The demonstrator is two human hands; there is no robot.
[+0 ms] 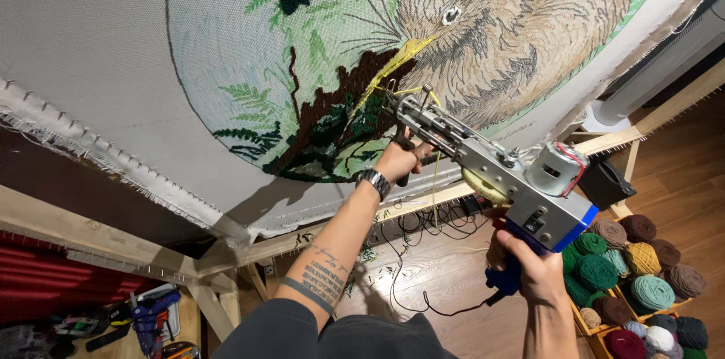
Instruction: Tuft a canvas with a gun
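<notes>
Both hands clench the tufting gun [495,170]: left hand [398,159] on its front handle, right hand [529,265] on its rear grip, needle against the stretched cloth [113,49].

Both arms raised and extended forward. Left hand [394,160]: fingers curled shut around a dark front handle, wrist bent slightly back, metal-link wristwatch on wrist, tattooed band and lettering on forearm, dark sleeve pushed to elbow. Right hand [529,265]: lower, fingers wrapped tight around a blue rear grip, forearm bare.
</notes>
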